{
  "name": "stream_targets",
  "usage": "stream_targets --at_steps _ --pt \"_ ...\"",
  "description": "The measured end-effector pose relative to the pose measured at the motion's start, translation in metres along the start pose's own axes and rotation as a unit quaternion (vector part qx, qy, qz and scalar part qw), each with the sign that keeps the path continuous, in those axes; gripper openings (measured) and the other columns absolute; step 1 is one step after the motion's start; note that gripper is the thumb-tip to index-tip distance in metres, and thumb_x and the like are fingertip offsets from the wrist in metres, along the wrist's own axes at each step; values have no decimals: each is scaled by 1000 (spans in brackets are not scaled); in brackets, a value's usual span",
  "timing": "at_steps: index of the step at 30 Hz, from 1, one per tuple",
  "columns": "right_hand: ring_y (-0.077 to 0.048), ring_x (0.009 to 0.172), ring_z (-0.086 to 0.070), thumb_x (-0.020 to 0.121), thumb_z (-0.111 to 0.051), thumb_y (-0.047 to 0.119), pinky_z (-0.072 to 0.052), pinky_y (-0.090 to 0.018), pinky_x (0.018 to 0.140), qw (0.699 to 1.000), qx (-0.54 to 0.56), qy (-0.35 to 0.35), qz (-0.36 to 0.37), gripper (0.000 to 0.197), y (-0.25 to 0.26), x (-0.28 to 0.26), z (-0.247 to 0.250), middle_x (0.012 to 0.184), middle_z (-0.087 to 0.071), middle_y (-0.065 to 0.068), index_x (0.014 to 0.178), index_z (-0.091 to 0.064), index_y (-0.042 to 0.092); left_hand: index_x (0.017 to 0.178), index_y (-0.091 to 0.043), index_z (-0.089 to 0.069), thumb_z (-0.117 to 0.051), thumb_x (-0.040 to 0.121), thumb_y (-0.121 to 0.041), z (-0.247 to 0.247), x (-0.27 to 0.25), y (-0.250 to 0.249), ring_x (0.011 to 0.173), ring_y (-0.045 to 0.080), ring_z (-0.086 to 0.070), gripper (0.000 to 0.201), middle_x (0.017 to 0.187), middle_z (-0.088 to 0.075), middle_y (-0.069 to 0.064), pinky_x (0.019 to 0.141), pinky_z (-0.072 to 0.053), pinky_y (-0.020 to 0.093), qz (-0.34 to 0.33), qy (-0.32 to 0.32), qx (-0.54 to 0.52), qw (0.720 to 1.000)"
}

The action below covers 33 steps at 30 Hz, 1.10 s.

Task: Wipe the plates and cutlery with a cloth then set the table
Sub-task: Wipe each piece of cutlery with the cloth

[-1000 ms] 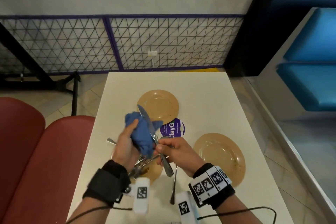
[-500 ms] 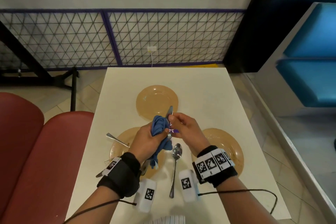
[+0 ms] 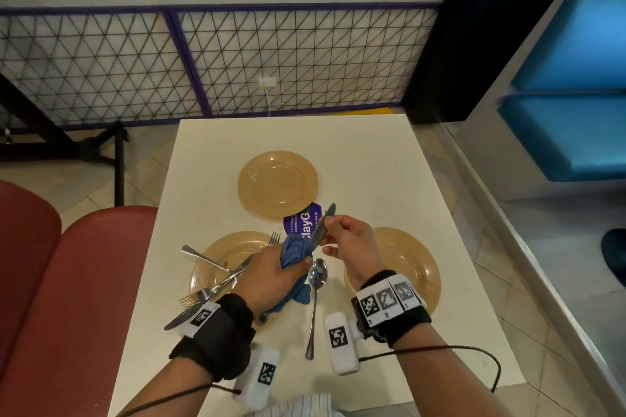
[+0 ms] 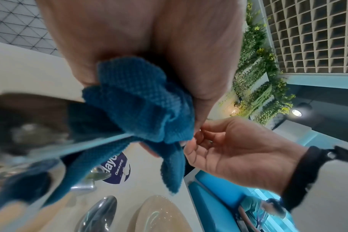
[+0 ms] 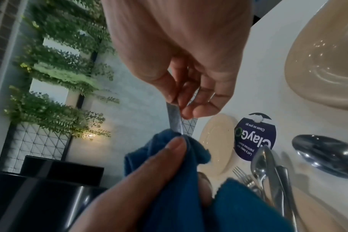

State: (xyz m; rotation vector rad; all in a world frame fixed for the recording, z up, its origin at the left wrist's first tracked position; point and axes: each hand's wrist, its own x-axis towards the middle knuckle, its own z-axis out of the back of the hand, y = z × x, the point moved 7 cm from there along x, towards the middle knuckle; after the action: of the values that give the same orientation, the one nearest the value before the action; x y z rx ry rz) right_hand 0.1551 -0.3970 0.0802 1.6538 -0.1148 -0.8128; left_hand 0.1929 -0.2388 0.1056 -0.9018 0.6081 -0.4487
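Head view: the knife (image 3: 320,227) is held in the air above the table (image 3: 372,159) middle, long axis running from the left hand (image 3: 271,276) up-right to the right hand (image 3: 352,244). Left fingers clamp the cloth (image 3: 295,251) around one end; right fingertips pinch the other. Next wipe likely runs along this axis.

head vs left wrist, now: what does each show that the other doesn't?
Head only: three plates, far, left and right; cutlery pile on the left plate; the whole knife, pinched by the right hand.
Left wrist only: the cloth's knit up close, the wall plants, and a grid ceiling.
Both: left hand gripping the cloth round the knife, spoon on the table, purple sticker.
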Motion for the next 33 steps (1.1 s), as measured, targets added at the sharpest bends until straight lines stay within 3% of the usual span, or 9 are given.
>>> stream_targets --at_steps 7,11,13,15,18,22,27,31,33 --pt "-19 68 -62 100 -53 10 -55 -30 65 994 58 -89 -32 20 -4 18 43 75 -68 -8 86 -67 7 93 -23 -63 -63 95 -33 -12 -17 33 82 10 -64 11 86 -67 -1 79 -51 28 34 109 29 993" --pt "-20 70 -64 102 -51 12 -56 -28 63 991 34 -117 -47 22 -34 18 47 80 -67 -12 87 -66 7 88 -34 -56 -65 94 -28 -7 -29 56 74 -3 -59 12 82 -62 -11 70 -42 11 37 160 114 980" --pt "-19 70 -66 101 -53 13 -57 -29 64 990 8 -133 -56 19 -48 23 52 82 -69 -12 91 -67 6 96 -18 -61 -61 97 -15 2 -37 75 69 -9 -58 3 83 -58 -8 69 -43 8 63 165 121 977" --pt "-19 68 -65 100 -55 14 -59 -32 67 988 -29 -140 -60 18 -60 27 55 83 -69 -13 88 -67 9 110 -3 -62 -58 98 -10 15 -44 97 72 -9 -58 13 85 -57 -7 77 -46 9 95 153 111 977" --pt "-21 67 -65 100 -55 15 -62 -39 74 984 -86 -140 -71 23 -81 26 56 81 -68 -15 80 -65 12 102 -25 -62 -68 92 -21 40 -54 113 80 1 -61 12 89 -66 -8 71 -47 17 126 95 91 983" --pt "-33 76 -72 98 -55 12 -63 -45 74 973 -173 -129 -77 22 -109 28 52 85 -72 -25 86 -68 -2 97 -28 -66 -73 88 -30 63 -58 127 89 14 -68 11 90 -73 -5 75 -48 25 149 33 28 988" --pt "-30 74 -74 97 -55 14 -61 -49 76 961 -230 -116 -98 28 -136 34 43 75 -74 -13 72 -67 18 103 -27 -68 -74 85 -38 81 -64 142 89 15 -70 23 93 -75 -4 84 -55 37 156 -13 -32 987" --pt "-27 74 -73 93 -61 17 -63 -45 74 947 -268 -118 -134 16 -155 47 40 76 -74 -7 80 -71 16 105 -25 -65 -74 88 -28 92 -67 153 82 24 -71 19 93 -74 3 80 -58 48 187 -57 -89 977" --pt "-27 72 -73 89 -64 19 -62 -47 72 934 -305 -126 -140 16 -169 59 45 72 -73 -6 73 -67 19 106 -26 -65 -74 88 -29 98 -69 159 80 27 -72 20 94 -75 4 78 -58 52 194 -71 -110 972"
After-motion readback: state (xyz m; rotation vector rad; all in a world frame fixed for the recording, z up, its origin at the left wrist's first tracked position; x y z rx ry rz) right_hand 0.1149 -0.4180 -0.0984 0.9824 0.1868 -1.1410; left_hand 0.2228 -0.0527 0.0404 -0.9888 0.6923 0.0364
